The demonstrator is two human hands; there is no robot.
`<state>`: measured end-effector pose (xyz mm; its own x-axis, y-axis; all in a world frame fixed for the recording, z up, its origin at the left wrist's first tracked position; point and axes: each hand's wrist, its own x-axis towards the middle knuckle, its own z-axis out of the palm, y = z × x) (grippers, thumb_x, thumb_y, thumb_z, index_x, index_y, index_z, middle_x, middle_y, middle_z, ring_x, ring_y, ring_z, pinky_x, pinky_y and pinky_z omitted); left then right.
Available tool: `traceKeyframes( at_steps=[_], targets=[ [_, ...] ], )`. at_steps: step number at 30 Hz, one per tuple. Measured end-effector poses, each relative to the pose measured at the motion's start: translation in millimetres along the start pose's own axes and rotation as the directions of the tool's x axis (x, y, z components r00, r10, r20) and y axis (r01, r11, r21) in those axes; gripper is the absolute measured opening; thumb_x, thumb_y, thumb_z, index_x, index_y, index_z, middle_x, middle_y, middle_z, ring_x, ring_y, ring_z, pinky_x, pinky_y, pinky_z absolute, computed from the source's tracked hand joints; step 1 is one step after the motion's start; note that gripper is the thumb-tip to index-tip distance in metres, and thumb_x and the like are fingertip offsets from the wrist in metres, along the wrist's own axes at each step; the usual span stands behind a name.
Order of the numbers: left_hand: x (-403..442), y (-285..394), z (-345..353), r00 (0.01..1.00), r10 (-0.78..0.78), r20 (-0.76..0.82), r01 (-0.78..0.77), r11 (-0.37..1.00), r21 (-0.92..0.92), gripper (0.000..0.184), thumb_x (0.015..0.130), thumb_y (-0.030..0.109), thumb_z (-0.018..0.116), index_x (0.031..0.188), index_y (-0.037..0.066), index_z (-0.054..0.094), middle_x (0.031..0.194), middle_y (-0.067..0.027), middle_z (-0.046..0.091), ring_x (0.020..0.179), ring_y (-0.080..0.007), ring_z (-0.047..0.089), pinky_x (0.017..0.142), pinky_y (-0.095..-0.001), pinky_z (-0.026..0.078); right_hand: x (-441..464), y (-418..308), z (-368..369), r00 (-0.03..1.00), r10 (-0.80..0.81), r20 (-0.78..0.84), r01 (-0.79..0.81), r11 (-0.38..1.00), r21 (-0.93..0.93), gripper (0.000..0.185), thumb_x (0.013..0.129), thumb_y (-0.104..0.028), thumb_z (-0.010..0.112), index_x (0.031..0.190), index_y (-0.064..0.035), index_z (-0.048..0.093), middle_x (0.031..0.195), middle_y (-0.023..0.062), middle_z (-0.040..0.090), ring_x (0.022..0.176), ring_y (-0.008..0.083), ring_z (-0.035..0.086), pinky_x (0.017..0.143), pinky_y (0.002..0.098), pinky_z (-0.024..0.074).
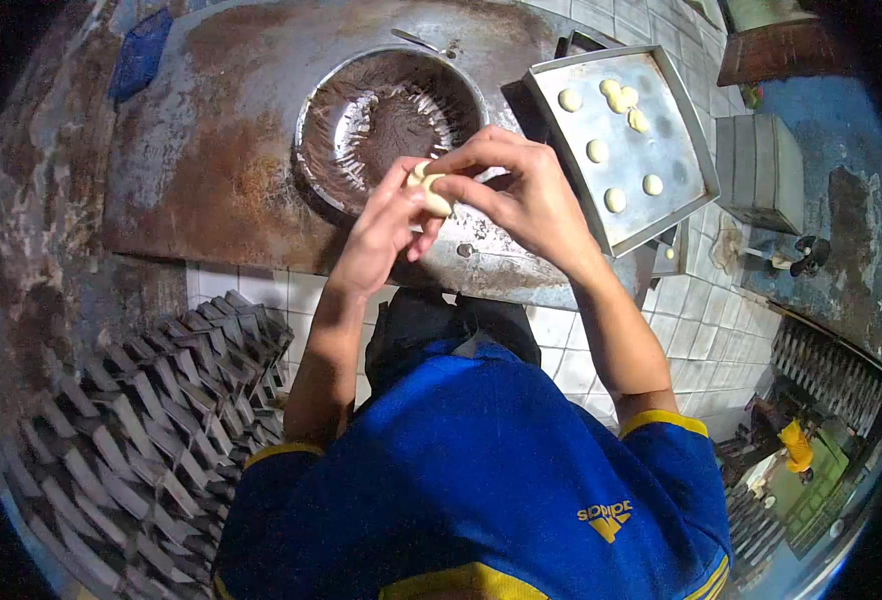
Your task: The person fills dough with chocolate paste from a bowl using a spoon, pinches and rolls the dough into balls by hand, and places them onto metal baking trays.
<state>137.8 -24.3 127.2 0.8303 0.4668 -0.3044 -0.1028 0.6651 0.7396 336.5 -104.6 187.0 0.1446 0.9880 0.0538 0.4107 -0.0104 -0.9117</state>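
Observation:
My left hand (379, 238) and my right hand (526, 195) meet over the near rim of a round metal bowl (313, 185). Between their fingertips is a small piece of pale dough (437, 204). The left fingers cradle it from below, while the right thumb and fingers pinch its upper side. Dark brown filling (401, 125) that looks like chocolate coats the inside of the bowl. Whether any filling is inside the dough is hidden by my fingers. To the right, several pale dough balls (597, 151) lie on a square metal tray (676, 222), some touching one another.
A worn, stained metal table (201, 150) carries the bowl. A metal utensil (419, 41) lies by its far rim, and blue material (141, 55) sits at the far left. Stacked metal pans (161, 420) stand below left. At far right, a person in yellow (797, 446) is visible.

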Motion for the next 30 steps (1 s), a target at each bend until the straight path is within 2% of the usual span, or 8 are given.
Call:
traceKeyframes(
  at_steps=[10, 18, 20, 24, 26, 27, 29, 30],
  targets=[
    [14, -4, 24, 0.973, 0.04, -0.227, -0.047, 0.999, -0.022, 0.03, 0.101, 0.021, 0.061, 0.128, 0.009, 0.06, 0.102, -0.001, 0.066, 0.072, -0.0049, 0.058, 0.058, -0.0202, 0.044, -6, -2, 3, 0.96, -0.279, -0.006, 0.259, 0.899, -0.353, 0.06, 0.086, -0.024, 0.087, 0.14, -0.0079, 0.068, 0.117, 0.0145, 0.066, 0.1, 0.0301, 0.07, 0.092, 0.0379, 0.057],
    [24, 19, 48, 0.98, 0.13, -0.149, -0.118, 0.989, 0.09, 0.047, 0.1, 0.018, 0.077, 0.139, 0.007, 0.052, 0.091, -0.0037, 0.067, 0.065, -0.002, 0.052, 0.054, -0.0165, 0.042, -26, 21, 0, 0.953, 0.15, -0.264, -0.088, 0.969, 0.232, 0.032, 0.098, -0.019, 0.078, 0.125, -0.0037, 0.077, 0.099, 0.0079, 0.073, 0.09, 0.0159, 0.069, 0.081, 0.0343, 0.0592],
    [43, 13, 69, 0.908, 0.374, -0.19, -0.32, 0.91, 0.265, 0.04, 0.096, 0.014, 0.079, 0.129, 0.006, 0.058, 0.094, -0.0038, 0.066, 0.072, -0.0047, 0.058, 0.065, -0.0194, 0.05, -34, 21, 4, 0.869, 0.491, -0.058, -0.214, 0.479, 0.851, 0.035, 0.098, -0.017, 0.078, 0.13, -0.0045, 0.072, 0.105, 0.006, 0.073, 0.095, 0.0152, 0.071, 0.083, 0.0309, 0.0608],
    [66, 21, 101, 0.89, 0.455, -0.029, -0.392, 0.797, 0.46, 0.032, 0.087, 0.005, 0.078, 0.114, 0.003, 0.06, 0.099, -0.0042, 0.066, 0.091, -0.0113, 0.065, 0.081, -0.0265, 0.055, -50, 30, 11, 0.925, 0.379, 0.012, -0.063, 0.121, 0.991, 0.049, 0.098, -0.006, 0.074, 0.141, -0.0105, 0.052, 0.124, 0.0079, 0.07, 0.101, 0.018, 0.073, 0.064, 0.0271, 0.0655],
    [84, 16, 128, 0.83, 0.519, 0.203, -0.556, 0.755, 0.348, 0.031, 0.092, 0.004, 0.072, 0.12, 0.004, 0.057, 0.104, -0.0061, 0.07, 0.088, -0.0087, 0.066, 0.075, -0.024, 0.055, -51, 25, 9, 0.88, 0.394, -0.265, 0.187, 0.225, 0.956, 0.059, 0.095, -0.001, 0.075, 0.148, -0.0092, 0.049, 0.127, 0.009, 0.069, 0.097, 0.0178, 0.074, 0.058, 0.0277, 0.0653],
    [77, 20, 151, 0.911, 0.403, 0.091, -0.411, 0.86, 0.302, 0.031, 0.092, 0.003, 0.071, 0.119, 0.003, 0.056, 0.101, -0.0063, 0.07, 0.089, -0.0099, 0.066, 0.083, -0.0278, 0.056, -51, 25, 4, 0.832, 0.393, -0.39, 0.28, 0.31, 0.909, 0.061, 0.094, 0.0, 0.075, 0.149, -0.0076, 0.049, 0.128, 0.0095, 0.069, 0.097, 0.0176, 0.074, 0.059, 0.0283, 0.0657],
    [87, 6, 174, 0.894, 0.431, 0.123, -0.448, 0.847, 0.287, 0.032, 0.09, 0.003, 0.071, 0.119, 0.003, 0.056, 0.1, -0.0059, 0.07, 0.09, -0.0109, 0.066, 0.089, -0.0318, 0.056, -55, 42, -12, 0.672, 0.401, -0.623, 0.345, 0.574, 0.742, 0.046, 0.093, -0.005, 0.079, 0.135, 0.0025, 0.063, 0.131, 0.0097, 0.068, 0.11, 0.0167, 0.069, 0.096, 0.0343, 0.0598],
    [95, -3, 184, 0.877, 0.456, 0.15, -0.48, 0.833, 0.276, 0.033, 0.089, 0.003, 0.071, 0.118, 0.003, 0.056, 0.098, -0.0055, 0.07, 0.09, -0.0118, 0.066, 0.096, -0.0358, 0.056, -59, 45, -25, 0.667, 0.399, -0.629, 0.347, 0.581, 0.736, 0.046, 0.093, -0.005, 0.079, 0.135, 0.0025, 0.063, 0.131, 0.0097, 0.068, 0.11, 0.0167, 0.069, 0.096, 0.0343, 0.0598]
  ],
)
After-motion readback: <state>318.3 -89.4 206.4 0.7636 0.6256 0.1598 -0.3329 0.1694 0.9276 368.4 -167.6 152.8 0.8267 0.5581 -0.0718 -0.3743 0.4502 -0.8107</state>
